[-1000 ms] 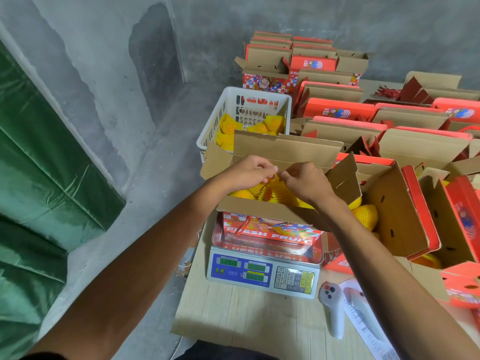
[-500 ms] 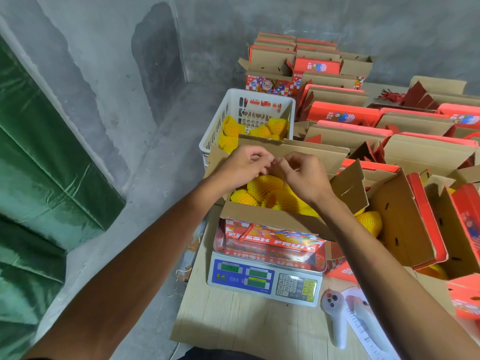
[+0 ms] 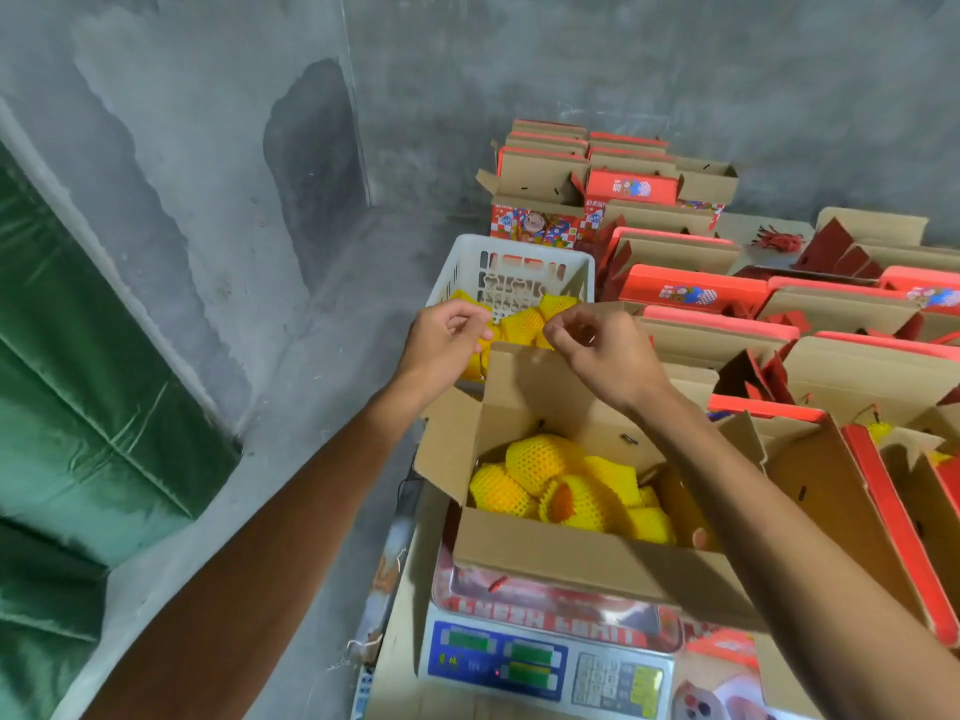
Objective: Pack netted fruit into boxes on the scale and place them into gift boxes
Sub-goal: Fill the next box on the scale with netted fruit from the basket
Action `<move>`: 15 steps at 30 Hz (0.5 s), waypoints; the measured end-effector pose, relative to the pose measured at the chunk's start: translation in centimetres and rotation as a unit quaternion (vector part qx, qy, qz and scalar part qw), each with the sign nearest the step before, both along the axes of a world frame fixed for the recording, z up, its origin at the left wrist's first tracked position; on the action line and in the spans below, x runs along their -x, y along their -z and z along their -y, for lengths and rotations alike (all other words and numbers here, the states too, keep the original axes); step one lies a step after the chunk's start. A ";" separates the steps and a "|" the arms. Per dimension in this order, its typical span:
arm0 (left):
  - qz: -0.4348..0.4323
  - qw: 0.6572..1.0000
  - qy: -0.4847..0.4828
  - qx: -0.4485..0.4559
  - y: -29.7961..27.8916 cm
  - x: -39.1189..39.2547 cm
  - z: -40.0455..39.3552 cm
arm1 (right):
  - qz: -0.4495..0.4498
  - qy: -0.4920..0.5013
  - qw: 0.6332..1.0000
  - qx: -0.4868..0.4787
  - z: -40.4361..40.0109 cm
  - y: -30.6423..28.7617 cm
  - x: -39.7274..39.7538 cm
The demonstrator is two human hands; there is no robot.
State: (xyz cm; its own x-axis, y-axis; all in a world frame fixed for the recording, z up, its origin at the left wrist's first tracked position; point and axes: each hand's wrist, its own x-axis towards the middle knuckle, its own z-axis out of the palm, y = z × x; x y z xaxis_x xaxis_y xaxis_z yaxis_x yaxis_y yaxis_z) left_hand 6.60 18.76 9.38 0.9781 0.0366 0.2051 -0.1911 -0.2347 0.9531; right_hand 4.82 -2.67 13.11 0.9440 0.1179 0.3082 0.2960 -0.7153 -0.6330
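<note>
An open cardboard box stands on the blue-fronted scale and holds several fruits in yellow foam nets. Just beyond the box's far flap, my left hand and my right hand are raised side by side with curled fingers. Between them they pinch a yellow netted fruit by the ends of its net. It hangs in front of the white plastic basket, which holds more netted fruit. My fingertips partly hide the net's ends.
Rows of red and brown gift boxes with raised flaps fill the table to the right and behind. Another open box sits right of the scale. A white hand-held device lies at the bottom edge. Green cloth hangs at the left; concrete wall behind.
Both hands have risen from inside the box on the scale and moved away from me to the basket's near edge. They have also spread apart.
</note>
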 end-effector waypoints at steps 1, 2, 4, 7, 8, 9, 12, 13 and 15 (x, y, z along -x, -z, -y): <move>-0.004 1.000 -0.002 -0.002 0.2 -0.8 -0.4 | -0.015 -0.013 1.000 0.015 -0.3 -0.3 -1.1; -0.010 1.000 -0.003 -0.005 0.5 -1.7 -0.9 | -0.038 -0.027 0.999 0.025 -0.5 -0.5 -2.3; -0.031 0.999 -0.002 -0.014 1.3 -3.8 -1.6 | -0.097 -0.049 0.994 0.026 -0.9 -0.3 -5.2; -0.059 0.997 0.005 -0.043 3.6 -7.3 -2.7 | -0.179 -0.070 0.981 0.039 -1.3 1.1 -9.7; -0.065 0.996 0.009 -0.056 4.5 -8.4 -3.1 | -0.207 -0.076 0.974 0.050 -1.4 1.9 -11.3; -0.073 0.995 0.014 -0.070 5.6 -9.6 -3.4 | -0.235 -0.085 0.966 0.066 -1.5 2.7 -12.7; -0.104 0.986 0.030 -0.123 8.9 -13.0 -4.1 | -0.318 -0.109 0.931 0.143 -1.7 5.2 -16.7; -0.120 0.982 0.036 -0.139 10.1 -14.0 -4.2 | -0.334 -0.117 0.917 0.185 -1.7 6.1 -17.7; -0.145 0.973 0.053 -0.173 12.3 -16.0 -4.1 | -0.341 -0.130 0.883 0.295 -1.8 7.4 -19.2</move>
State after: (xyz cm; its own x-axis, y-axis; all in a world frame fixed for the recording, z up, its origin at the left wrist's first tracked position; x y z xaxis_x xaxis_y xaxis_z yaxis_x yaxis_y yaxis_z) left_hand 22.62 22.88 -2.94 0.9912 -0.0889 -0.0978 0.0338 -0.5449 0.8378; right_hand 24.07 -0.84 5.72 0.8037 0.3075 -0.5094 0.1923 -0.9444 -0.2667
